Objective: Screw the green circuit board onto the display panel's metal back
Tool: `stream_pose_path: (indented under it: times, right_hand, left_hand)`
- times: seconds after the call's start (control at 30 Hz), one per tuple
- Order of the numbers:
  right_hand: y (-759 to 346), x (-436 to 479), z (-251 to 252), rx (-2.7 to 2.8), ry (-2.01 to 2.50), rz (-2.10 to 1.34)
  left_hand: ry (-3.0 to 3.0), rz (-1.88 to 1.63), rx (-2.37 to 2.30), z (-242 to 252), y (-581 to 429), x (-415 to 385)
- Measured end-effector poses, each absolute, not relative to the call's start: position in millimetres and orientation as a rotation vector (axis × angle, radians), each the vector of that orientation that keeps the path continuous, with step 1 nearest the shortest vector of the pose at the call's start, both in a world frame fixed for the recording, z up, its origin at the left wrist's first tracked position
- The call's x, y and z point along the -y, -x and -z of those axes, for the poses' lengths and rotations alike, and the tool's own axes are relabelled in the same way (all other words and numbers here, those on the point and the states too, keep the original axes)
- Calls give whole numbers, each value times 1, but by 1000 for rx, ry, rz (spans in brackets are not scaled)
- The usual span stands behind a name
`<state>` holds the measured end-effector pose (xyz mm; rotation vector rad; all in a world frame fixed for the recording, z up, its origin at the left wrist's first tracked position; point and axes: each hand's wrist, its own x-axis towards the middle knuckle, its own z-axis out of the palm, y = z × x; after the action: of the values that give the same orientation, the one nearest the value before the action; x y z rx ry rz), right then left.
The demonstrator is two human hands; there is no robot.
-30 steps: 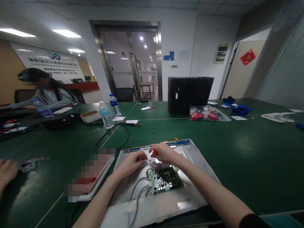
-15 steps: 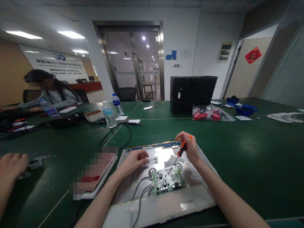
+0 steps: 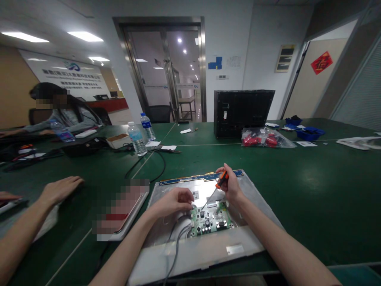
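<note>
An orange-and-black screwdriver [image 3: 222, 179] is gripped in my right hand [image 3: 232, 188]. Its thin shaft slants down and left, with the tip at the upper left part of a green circuit board [image 3: 212, 222]. My left hand [image 3: 175, 201] is beside that same corner, fingers curled and fingertips together; whatever they pinch, if anything, is hidden. The board lies on a silvery metal display panel [image 3: 250, 198] that rests flat before me. Grey cables [image 3: 177, 246] run from the board's left side toward me. Along the panel's far edge runs a blue circuit strip [image 3: 190, 178].
Left of the panel lies a phone-like pink-and-white object [image 3: 125, 210], partly blurred out. Another person's hand [image 3: 61, 190] rests farther left. Water bottles [image 3: 137, 139], a black monitor-like case [image 3: 244, 113] and a bag of red parts [image 3: 266, 138] stand across the green table [image 3: 312, 190].
The screwdriver tip has shifted left and up across the board. My left hand has come down and right to the board's corner. The other person's hand at left has moved right.
</note>
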<state>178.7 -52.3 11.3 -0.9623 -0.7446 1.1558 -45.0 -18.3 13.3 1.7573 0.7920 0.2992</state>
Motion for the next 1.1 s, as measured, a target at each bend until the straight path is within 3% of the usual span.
stream_pose_path:
  times: [1.1]
  right_hand:
    - [-172,54,-16,595,974,-1111]
  left_hand:
    - [-2019,-242,-870,-10,44,17]
